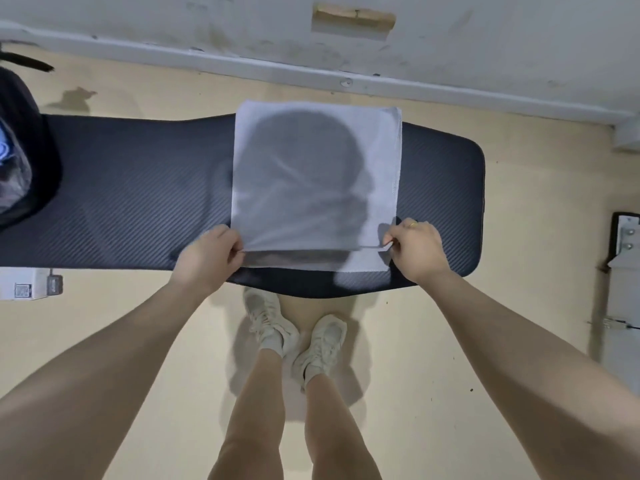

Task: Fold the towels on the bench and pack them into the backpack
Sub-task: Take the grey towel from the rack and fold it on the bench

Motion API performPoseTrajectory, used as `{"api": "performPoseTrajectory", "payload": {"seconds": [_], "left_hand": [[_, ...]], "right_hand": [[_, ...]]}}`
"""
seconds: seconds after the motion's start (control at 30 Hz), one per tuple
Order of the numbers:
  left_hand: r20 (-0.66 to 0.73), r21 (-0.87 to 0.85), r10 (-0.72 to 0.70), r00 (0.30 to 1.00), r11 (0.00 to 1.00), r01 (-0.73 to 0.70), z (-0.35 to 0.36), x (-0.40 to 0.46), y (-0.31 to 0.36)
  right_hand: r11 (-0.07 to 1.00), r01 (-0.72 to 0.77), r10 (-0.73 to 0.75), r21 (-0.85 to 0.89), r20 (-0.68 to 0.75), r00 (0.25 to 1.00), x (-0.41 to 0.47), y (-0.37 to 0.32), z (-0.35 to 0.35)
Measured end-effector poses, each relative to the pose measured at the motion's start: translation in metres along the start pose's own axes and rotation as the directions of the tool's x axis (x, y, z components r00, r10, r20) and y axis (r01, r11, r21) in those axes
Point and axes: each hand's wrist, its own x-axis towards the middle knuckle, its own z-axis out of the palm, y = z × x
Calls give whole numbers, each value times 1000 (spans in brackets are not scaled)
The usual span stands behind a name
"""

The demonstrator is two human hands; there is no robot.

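A pale grey towel [315, 181] lies across the middle of the dark padded bench [138, 202], its far edge hanging past the bench's back side. My left hand [211, 254] pinches the near left corner of its upper layer. My right hand [415, 249], with a ring on one finger, pinches the near right corner. That upper layer is lifted slightly above a lower layer that reaches closer to me. The black backpack [24, 150] stands open at the bench's left end, partly out of frame, with something blue and white inside.
My legs and pale sneakers [294, 334] stand on the beige floor just in front of the bench. A white box [24, 284] sits under the bench's left part. A white wall with a baseboard runs behind. Metal fittings [623, 244] are at the right edge.
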Motion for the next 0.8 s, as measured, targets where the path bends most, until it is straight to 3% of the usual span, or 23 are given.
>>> {"api": "performPoseTrajectory", "payload": {"seconds": [0.13,0.23,0.3,0.37,0.43,0.63,0.8], "left_hand": [[22,16,-136,990,991,136,8,-23,-3],[66,20,-274,959,962,274,27,-24,-2],[57,-173,-383,922,906,387,38,-21,1],[16,-467,-496,868,764,445,43,-18,7],[30,-629,-582,813,622,468,45,-14,10],[232,-615,-638,734,488,619,46,-3,-1],[394,-850,-528,753,102,516,38,-10,-6]], "right_hand": [[1000,-4,4,14,27,1000,-16,-3,11],[992,-123,123,-13,61,991,-17,-4,28],[954,-268,265,133,40,963,-17,-3,40],[864,-387,406,321,10,914,-15,-2,50],[798,-429,467,423,14,884,-17,-4,60],[666,-531,585,524,75,808,-12,-19,69],[669,-571,625,476,56,779,-10,-18,67]]}}
